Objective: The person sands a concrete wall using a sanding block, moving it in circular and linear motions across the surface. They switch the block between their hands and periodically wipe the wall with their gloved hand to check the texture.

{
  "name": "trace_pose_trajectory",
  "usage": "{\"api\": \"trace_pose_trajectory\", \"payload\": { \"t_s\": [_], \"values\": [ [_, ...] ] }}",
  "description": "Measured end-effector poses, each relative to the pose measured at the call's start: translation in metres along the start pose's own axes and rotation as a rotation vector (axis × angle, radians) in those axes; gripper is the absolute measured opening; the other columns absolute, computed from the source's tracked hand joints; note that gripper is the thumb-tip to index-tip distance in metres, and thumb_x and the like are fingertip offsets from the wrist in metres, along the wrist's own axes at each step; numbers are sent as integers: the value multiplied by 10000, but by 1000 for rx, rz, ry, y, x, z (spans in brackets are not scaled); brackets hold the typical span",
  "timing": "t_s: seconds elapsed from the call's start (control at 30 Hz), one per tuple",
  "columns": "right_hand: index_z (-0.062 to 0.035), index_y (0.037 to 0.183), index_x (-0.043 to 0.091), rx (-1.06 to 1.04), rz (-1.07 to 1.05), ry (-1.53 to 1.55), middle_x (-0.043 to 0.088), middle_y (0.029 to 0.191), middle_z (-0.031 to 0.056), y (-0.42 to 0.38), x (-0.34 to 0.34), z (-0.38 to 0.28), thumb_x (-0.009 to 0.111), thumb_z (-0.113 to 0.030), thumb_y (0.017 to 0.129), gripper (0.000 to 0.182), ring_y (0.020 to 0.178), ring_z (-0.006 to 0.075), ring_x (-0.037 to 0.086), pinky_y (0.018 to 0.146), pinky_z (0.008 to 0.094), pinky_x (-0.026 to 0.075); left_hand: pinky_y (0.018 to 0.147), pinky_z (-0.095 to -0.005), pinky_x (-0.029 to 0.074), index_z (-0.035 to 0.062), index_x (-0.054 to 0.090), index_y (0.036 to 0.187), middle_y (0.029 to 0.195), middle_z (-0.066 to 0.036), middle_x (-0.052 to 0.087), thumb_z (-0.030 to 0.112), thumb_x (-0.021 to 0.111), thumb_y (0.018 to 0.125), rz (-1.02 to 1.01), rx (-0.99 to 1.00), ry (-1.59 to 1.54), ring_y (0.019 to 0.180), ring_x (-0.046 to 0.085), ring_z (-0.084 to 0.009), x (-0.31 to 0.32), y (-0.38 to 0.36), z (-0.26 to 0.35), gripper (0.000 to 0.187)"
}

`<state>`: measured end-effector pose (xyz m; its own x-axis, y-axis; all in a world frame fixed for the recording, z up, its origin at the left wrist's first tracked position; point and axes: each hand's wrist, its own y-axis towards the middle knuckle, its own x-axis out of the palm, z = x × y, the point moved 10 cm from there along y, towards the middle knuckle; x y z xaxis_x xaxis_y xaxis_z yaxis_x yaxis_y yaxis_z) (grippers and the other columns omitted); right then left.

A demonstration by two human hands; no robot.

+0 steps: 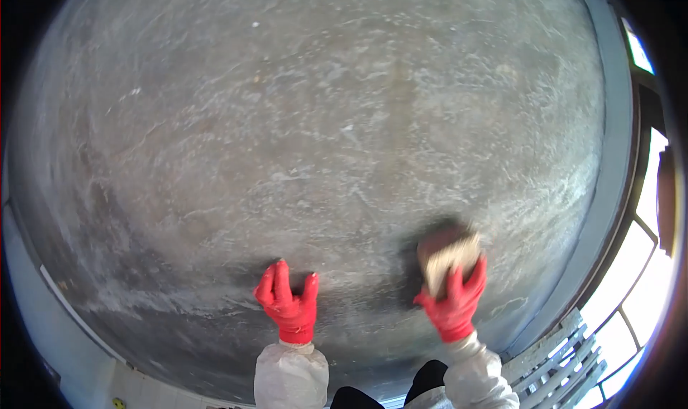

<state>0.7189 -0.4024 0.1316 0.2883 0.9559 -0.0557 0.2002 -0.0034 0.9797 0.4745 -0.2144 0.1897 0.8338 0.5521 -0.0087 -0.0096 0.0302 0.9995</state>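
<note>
The right hand's [454, 303] red-gloved fingers grip a tan block [448, 255] against the gray surface [344, 144]. The left hand's [288, 299] fingers are spread, tips at the surface. Bare surface lies between the hands and beyond, reaching the pale right border [618, 115].

Both arms reach forward from the lower edge of the view, in pale, loose sleeves [292, 377], the forearms apart. The left hand [288, 305], gloved in red, is open and empty, palm side down, its fingers slightly bent and its thumb spread well apart from them. The right hand [456, 305], gloved the same, tilts up and outward, thumb out to the left, fingers bent in a grip. Dark-clad knees [355, 398] show below, between the forearms.
</note>
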Motion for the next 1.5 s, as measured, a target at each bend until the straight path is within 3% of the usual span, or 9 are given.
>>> {"api": "trace_pose_trajectory", "payload": {
  "t_s": [0.17,0.4,0.47,0.63,0.73,1.07,1.2,1.37,1.5],
  "values": [
    [-262,1378,387,-24,-192,89,331,1369,371,-101,8,35,913,-462,416,1115,1133,516,458,873,581,435,884,-430,424,56,611,1224,1241,-124,510,273,829,670,49,-34,31,1060,488,-298,-2,2,-4,634],
    [-144,1385,460,51,125,88,314,1423,325,151,-29,30,878,-298,546,951,1183,484,438,974,505,397,911,-441,427,35,574,1263,1268,-152,475,227,794,709,-35,-134,-9,1114,468,-316,2,-5,-12,625],
    [-144,1382,467,186,146,97,323,1418,328,165,-30,48,869,-293,563,924,1183,484,440,979,505,393,869,-368,438,57,515,1342,1359,-131,399,142,742,772,-75,-108,55,1188,444,-275,6,-6,-13,619],
    [-151,1390,422,96,32,21,299,1403,389,25,-20,74,844,-470,582,965,1191,536,424,958,567,395,858,-361,440,59,494,1362,1364,-130,393,142,719,804,-81,-125,46,1183,447,-270,5,-3,-9,607],
    [-168,1360,423,125,-40,20,316,1396,379,-81,-14,107,879,-415,528,981,1147,516,472,899,564,438,850,-358,443,64,485,1370,1370,-131,389,148,713,818,-76,-151,-21,1165,454,-260,3,-3,-9,604],
    [-192,1394,459,167,31,62,323,1420,334,137,-46,111,874,-359,556,950,1183,470,454,968,507,401,809,-358,458,50,487,1354,1328,-145,412,205,701,854,-72,-276,-99,1064,499,-246,13,3,33,566],
    [-179,1389,461,119,50,59,318,1414,357,102,-40,118,860,-411,575,936,1184,495,442,969,521,397,782,-344,476,34,504,1336,1322,-140,415,179,685,869,-70,-367,-116,1004,537,-222,31,-4,32,522],
    [-176,1409,380,216,1,62,269,1413,397,-80,-21,155,880,-479,532,1054,1232,543,400,950,581,409,758,-340,484,15,515,1321,1322,-148,418,157,663,886,13,-215,-106,999,548,-220,32,-7,38,481],
    [-167,1400,401,189,-33,64,256,1428,385,-45,-28,150,889,-390,515,1035,1239,538,391,974,572,391,760,-345,480,6,524,1304,1313,-156,426,142,657,881,25,-187,-92,1059,524,-258,31,-8,39,464]
  ]
}}
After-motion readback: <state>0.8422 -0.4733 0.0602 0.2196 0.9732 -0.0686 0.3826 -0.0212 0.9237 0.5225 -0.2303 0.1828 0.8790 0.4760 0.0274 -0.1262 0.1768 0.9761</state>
